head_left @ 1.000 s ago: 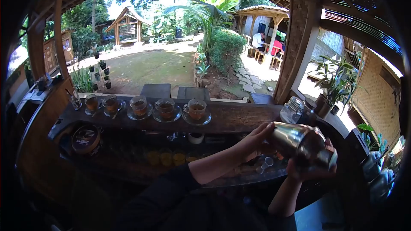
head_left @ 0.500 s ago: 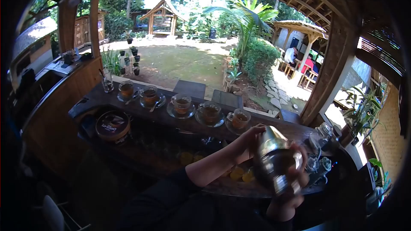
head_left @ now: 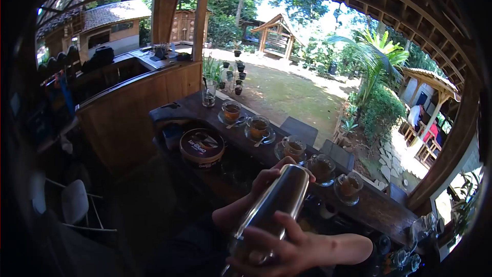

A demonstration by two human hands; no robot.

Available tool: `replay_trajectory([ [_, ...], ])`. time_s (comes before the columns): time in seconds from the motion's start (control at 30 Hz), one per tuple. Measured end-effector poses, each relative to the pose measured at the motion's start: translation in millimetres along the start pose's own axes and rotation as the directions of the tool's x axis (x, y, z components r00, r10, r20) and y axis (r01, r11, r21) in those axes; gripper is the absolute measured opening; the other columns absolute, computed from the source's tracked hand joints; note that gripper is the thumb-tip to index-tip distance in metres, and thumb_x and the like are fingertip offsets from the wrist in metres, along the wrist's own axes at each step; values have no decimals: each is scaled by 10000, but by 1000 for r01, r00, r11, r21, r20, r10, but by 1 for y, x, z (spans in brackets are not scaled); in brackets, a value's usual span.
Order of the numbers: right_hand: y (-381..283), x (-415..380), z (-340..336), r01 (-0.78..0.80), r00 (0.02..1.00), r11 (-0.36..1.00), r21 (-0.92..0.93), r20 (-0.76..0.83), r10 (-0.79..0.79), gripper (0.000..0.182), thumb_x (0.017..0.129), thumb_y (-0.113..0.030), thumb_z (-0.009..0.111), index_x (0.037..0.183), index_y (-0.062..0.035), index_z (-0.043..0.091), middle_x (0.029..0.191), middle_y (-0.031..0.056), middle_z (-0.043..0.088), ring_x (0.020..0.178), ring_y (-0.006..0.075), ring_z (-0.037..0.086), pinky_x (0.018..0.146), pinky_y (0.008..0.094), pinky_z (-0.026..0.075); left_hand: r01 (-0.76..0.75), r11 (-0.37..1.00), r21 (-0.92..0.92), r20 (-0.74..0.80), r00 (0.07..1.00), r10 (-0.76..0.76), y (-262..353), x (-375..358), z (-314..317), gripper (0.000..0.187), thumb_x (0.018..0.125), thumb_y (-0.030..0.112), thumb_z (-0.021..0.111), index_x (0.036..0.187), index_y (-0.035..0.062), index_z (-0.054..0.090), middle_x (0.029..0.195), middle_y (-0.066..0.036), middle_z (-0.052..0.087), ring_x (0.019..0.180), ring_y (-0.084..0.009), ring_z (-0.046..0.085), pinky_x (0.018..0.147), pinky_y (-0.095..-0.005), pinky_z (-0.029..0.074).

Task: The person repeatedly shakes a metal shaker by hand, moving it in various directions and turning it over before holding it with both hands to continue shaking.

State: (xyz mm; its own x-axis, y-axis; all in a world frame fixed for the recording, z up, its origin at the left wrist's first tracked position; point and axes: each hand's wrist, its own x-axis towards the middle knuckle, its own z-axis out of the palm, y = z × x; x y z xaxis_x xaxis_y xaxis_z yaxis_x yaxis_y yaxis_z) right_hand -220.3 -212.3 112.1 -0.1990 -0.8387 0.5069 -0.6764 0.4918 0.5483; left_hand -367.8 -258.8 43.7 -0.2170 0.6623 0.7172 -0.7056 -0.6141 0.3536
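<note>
A shiny metal cocktail shaker (head_left: pixel 279 195) is tilted in front of me, its upper end pointing away. My left hand (head_left: pixel 265 178) is closed around the far, upper end. Lower down, my right hand (head_left: pixel 300 245) wraps the near part, its fingers slightly smeared by motion. Just beyond the shaker, several glass cups of amber drink stand on saucers along the counter, among them one cup (head_left: pixel 322 168) close to my left fingertips and another cup (head_left: pixel 349 185) to the right. Spoons lie on some saucers.
On the dark wooden counter (head_left: pixel 382 218) sit a round chocolate tub (head_left: pixel 202 146) and a glass holding utensils (head_left: pixel 208 96). Glass jars (head_left: pixel 423 225) crowd the right end. A white chair (head_left: pixel 75 201) stands lower left. People sit under a shelter (head_left: pixel 433 84) beyond the garden.
My view has turned left, so the counter and cups sit further right. The shaker, still in both hands, has swung to the left and its tilt has changed.
</note>
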Motion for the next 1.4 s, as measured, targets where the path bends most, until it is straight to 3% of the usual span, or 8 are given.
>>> replay_trajectory([
  [0.47,29,29,39,301,902,953,13,-328,-280,371,713,-395,632,1073,-411,545,1166,31,507,1058,397,471,908,602,341,-153,883,443,-127,965,231,56,-35,10,475,830,419,514,1091,23,495,1060,-204,574,911,-269,607,763,-382,516],
  [0.67,99,-7,119,-240,874,637,733,-121,470,694,525,-240,846,1094,-203,451,1188,207,468,1086,442,480,859,516,431,-154,986,71,-579,799,166,34,-67,-63,329,910,291,475,1148,66,506,1062,-69,582,938,-164,600,788,-325,533],
  [0.8,59,12,90,293,880,868,402,-468,-80,483,645,-184,725,1037,-388,530,1134,99,508,1037,395,491,833,579,410,91,986,-138,-401,905,-140,58,-62,-14,466,849,397,484,1140,33,483,1079,-122,573,914,-216,593,793,-340,501],
  [0.93,26,16,53,243,890,919,311,-449,-84,435,669,-221,694,1035,-405,547,1127,49,513,1048,405,472,888,596,364,-36,787,616,-376,864,334,59,-52,26,476,819,433,481,1067,26,473,1054,-178,564,918,-229,578,781,-343,491],
  [1.07,83,-7,101,-72,891,758,648,-300,341,597,530,-163,815,1014,-329,508,1152,114,517,1062,467,475,865,587,393,7,593,-805,149,970,192,12,-40,-65,432,870,398,473,1101,40,543,1048,-127,586,903,-234,607,763,-364,525],
  [1.13,85,-12,99,-202,855,728,655,-245,457,494,566,-228,804,987,-300,557,1164,125,507,1071,437,482,867,570,400,-244,970,25,-530,819,219,23,-51,-77,440,869,397,475,1118,38,532,1076,-133,580,920,-243,604,792,-380,519],
  [1.33,20,9,31,147,956,947,284,-285,-63,335,744,-412,602,1071,-348,562,1129,99,516,1089,412,464,940,570,323,-179,916,359,-34,978,205,41,-24,12,506,837,428,500,1136,19,503,1073,-220,558,904,-267,607,743,-401,522],
  [1.4,41,6,51,248,906,931,270,-406,-123,272,778,-400,554,1049,-423,546,1109,41,519,1086,412,460,926,590,335,92,944,-318,-286,940,-188,46,-36,-4,473,820,439,521,1068,36,520,1057,-180,571,902,-252,606,718,-377,523],
])
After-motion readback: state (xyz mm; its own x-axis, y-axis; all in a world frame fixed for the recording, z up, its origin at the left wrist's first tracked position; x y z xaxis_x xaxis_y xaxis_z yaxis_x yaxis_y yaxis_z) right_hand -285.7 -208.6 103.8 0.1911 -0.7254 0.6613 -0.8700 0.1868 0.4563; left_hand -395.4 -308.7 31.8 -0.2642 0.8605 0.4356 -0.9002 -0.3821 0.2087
